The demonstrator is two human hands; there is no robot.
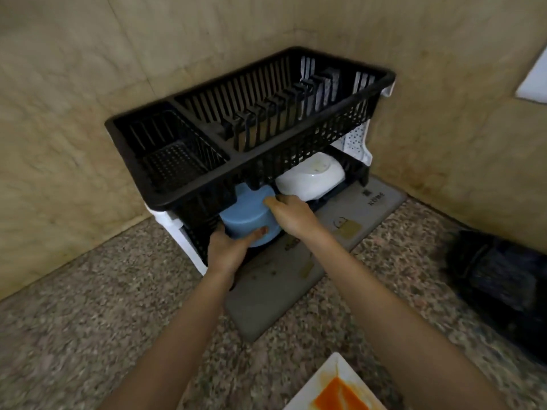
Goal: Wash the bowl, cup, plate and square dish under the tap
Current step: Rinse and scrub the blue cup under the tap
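A blue bowl (247,216) sits upside down on the lower shelf of a black two-tier dish rack (236,173). My left hand (229,250) grips the bowl's near rim, thumb on its side. On the bowl's right side lies my right hand (291,214), its fingers curled round the far edge. A white dish (310,177) lies upside down on the same shelf, just right of the bowl. A white square dish (334,389) smeared with orange sauce shows at the bottom edge.
The rack stands in a corner of tiled walls on a grey drying mat (296,279) over a speckled stone counter (103,306). Its upper tier holds nothing. A dark object (500,276) lies on the counter at the right.
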